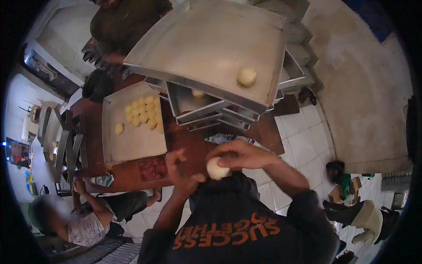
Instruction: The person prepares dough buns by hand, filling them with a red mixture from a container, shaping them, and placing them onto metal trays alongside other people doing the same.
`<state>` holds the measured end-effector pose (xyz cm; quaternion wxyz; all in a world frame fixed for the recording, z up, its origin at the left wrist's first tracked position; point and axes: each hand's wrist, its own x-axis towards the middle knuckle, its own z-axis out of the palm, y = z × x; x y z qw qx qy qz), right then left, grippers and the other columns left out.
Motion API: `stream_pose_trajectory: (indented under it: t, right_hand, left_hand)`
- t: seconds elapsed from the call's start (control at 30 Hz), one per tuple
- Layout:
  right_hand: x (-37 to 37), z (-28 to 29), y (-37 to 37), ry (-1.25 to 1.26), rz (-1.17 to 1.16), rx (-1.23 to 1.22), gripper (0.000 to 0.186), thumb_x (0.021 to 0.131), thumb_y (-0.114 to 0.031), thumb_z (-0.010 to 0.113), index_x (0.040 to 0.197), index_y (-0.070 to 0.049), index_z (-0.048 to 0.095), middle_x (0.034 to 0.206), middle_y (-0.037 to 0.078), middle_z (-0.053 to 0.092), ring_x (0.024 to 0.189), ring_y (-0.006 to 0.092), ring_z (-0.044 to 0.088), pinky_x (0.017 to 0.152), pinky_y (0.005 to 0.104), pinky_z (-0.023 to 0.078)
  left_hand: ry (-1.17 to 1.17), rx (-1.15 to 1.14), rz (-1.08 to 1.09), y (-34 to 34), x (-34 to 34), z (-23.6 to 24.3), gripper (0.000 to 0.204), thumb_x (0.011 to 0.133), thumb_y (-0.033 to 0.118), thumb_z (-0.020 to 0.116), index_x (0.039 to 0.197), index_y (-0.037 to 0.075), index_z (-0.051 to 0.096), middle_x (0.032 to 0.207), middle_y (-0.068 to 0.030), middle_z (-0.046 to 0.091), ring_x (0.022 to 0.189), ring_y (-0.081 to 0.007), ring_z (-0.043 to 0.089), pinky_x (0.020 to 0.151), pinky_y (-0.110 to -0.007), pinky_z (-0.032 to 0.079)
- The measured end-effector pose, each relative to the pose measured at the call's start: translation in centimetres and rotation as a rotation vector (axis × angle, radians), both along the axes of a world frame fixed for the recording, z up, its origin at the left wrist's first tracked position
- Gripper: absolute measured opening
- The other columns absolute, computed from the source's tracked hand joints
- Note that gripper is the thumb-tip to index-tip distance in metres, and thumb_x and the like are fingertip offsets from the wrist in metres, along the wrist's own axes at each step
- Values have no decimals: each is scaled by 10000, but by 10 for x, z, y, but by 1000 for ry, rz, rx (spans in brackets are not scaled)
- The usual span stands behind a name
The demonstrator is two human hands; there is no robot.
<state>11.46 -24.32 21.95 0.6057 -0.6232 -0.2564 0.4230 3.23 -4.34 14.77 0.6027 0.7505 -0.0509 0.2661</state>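
Note:
A pale round dough ball is in my right hand, close in front of my chest at the table's near edge. The fingers curl over its top and side. My left hand is raised to the left of the ball, its fingers apart and nothing in them. Beside that hand, a dark red, moist-looking mass lies on the reddish-brown table; what it is, I cannot make out. Beyond it sits a shallow metal tray with several small dough balls grouped toward its right side.
A stack of metal trays rises beyond my hands, one dough ball on the top tray. A printed plastic packet lies before the stack. One person sits at the left; another is across the table. More trays stand far left.

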Motion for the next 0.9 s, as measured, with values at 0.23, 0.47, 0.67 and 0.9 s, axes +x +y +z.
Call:
stream_pose_trajectory:
  t: [0.23,0.47,0.67,0.9]
  right_hand:
    - [151,115,-89,-945,-794,6,317,759,-129,615,1038,19,590,972,107,626,856,180,601,783,303,466]
    - [249,65,-100,-1420,-412,-759,290,745,-113,579,1025,-44,618,879,143,624,798,281,579,792,370,438]
    - [247,60,-90,-1309,-236,-711,203,761,-74,551,939,-13,629,896,151,624,850,287,583,781,369,438]
    - [181,68,-88,-1449,-825,-454,243,848,-107,516,1062,-9,577,989,117,625,919,184,580,816,294,434]
  left_hand:
    - [171,-185,369,4,-10,-31,332,819,179,588,1065,-7,466,933,-26,459,836,-109,428,770,-239,360]
    - [292,-189,508,-37,-28,-52,189,847,96,526,1010,5,501,891,-26,493,833,-110,471,767,-243,379]
    - [275,-126,518,-17,-29,-64,189,847,85,524,1012,-6,510,927,-52,523,883,-124,494,787,-242,390]
    - [293,-328,570,102,7,-75,205,820,81,557,1006,-1,538,898,-81,594,764,-130,550,683,-272,451]
